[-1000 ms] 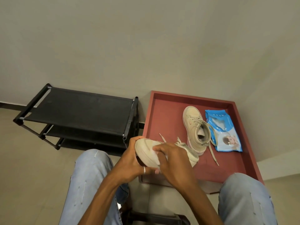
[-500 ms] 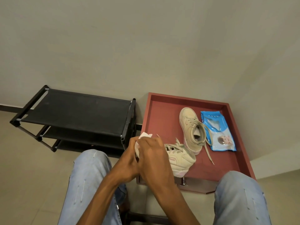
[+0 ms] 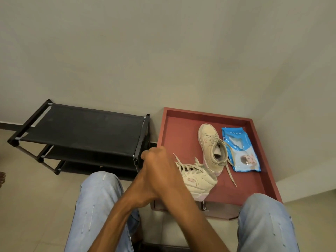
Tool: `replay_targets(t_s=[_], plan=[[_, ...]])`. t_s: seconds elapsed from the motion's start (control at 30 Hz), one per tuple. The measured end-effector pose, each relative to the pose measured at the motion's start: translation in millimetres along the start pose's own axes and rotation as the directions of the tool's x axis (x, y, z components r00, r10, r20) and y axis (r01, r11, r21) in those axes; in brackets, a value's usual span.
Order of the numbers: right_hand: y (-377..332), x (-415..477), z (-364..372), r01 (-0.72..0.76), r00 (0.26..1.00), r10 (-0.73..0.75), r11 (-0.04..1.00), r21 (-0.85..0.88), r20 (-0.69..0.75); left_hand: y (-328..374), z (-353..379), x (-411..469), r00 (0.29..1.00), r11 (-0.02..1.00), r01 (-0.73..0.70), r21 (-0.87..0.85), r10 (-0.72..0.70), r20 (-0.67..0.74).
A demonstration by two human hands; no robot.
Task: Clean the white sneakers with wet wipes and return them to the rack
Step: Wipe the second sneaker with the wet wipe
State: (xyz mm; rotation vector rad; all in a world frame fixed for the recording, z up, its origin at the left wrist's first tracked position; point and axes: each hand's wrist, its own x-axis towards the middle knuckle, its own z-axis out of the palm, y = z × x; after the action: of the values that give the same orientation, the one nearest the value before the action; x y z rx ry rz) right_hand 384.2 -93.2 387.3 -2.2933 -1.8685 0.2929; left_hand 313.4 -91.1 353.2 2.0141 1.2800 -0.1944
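I hold one white sneaker (image 3: 197,180) over the near left corner of the red tray (image 3: 205,113), heel toward the right. My left hand (image 3: 142,188) grips its toe from below and is mostly hidden. My right hand (image 3: 160,168) curls over the toe on top of the left, and the wet wipe under it is out of sight. The second white sneaker (image 3: 211,148) lies on the tray, laces loose. The black shoe rack (image 3: 85,128) stands to the left against the wall.
A blue pack of wet wipes (image 3: 240,151) lies at the tray's right side beside the second sneaker. My knees in light jeans (image 3: 98,197) frame the tray's near edge. Beige floor tiles lie to the left, with a wall behind.
My right hand slid along the sneaker's toe toward the tip and now covers both the toe and the wipe. The sneaker turned so its side and laces face up.
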Motion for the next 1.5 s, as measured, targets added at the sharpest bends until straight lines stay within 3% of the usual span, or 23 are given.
replay_targets(t_s=[0.03,0.07,0.1,0.13,0.17,0.2,0.23,0.27,0.47,0.63,0.77,0.87,1.03,1.3,1.5], plan=[[-4.3,-9.9,14.7,-0.17,0.979,0.17,0.985,-0.012,0.114,12.8,4.2,1.0,0.999,0.989,0.032,0.143,-0.03,-0.015],[-0.6,-16.1,41.6,-0.268,0.956,0.242,0.951,0.155,0.167,10.0,4.9,6.6,0.999,0.979,0.01,0.203,0.001,-0.05],[-0.9,-19.0,62.6,-0.324,0.946,0.322,0.92,0.22,0.044,-6.1,1.3,8.0,0.991,0.987,-0.035,0.154,0.054,-0.12],[2.5,-27.0,70.3,-0.294,0.953,0.303,0.92,0.26,0.006,-20.6,10.2,2.8,0.964,0.994,-0.085,0.062,0.098,-0.248],[12.6,-40.5,62.4,-0.158,0.986,0.168,0.952,0.261,-0.018,-11.0,14.2,4.9,0.949,0.954,-0.233,-0.188,0.18,-0.259],[18.0,-55.6,44.3,-0.081,0.993,0.093,0.983,0.163,-0.068,-27.4,8.0,6.8,0.949,0.826,-0.308,-0.472,0.232,-0.213],[16.1,-59.4,30.9,0.082,0.993,-0.055,0.957,0.276,-0.104,-39.5,4.4,9.0,0.943,0.725,-0.334,-0.602,0.26,-0.21],[24.9,-59.6,21.3,0.184,0.979,-0.152,0.944,0.275,-0.136,-44.1,3.2,11.9,0.938,0.7,-0.347,-0.624,0.278,-0.209],[56.6,-67.0,12.2,0.149,0.969,-0.062,0.917,0.371,-0.238,-44.9,3.6,26.7,0.942,0.721,-0.335,-0.606,0.252,-0.22],[38.7,-34.9,7.0,0.203,0.948,-0.122,0.943,0.264,-0.294,-37.3,4.8,31.6,0.941,0.754,-0.334,-0.565,0.237,-0.24],[22.4,-20.4,9.1,0.199,0.961,-0.144,0.952,0.231,-0.237,-37.7,3.3,35.5,0.928,0.828,-0.332,-0.451,0.201,-0.315],[39.1,-40.1,11.2,0.221,0.965,-0.174,0.943,0.251,-0.195,-41.9,-2.8,30.5,0.946,0.781,-0.314,-0.54,0.211,-0.245],[84.2,-70.2,18.0,0.156,0.948,-0.071,0.953,0.26,-0.31,-39.4,-5.4,28.4,0.952,0.752,-0.305,-0.584,0.222,-0.21],[61.4,-56.3,27.9,0.187,0.947,-0.073,0.917,0.352,-0.311,-46.7,-3.6,30.6,0.953,0.773,-0.298,-0.56,0.211,-0.216],[119.6,-71.4,39.1,0.09,0.955,-0.02,0.97,0.226,-0.295,-41.6,-5.5,32.7,0.95,0.782,-0.303,-0.544,0.205,-0.235]])
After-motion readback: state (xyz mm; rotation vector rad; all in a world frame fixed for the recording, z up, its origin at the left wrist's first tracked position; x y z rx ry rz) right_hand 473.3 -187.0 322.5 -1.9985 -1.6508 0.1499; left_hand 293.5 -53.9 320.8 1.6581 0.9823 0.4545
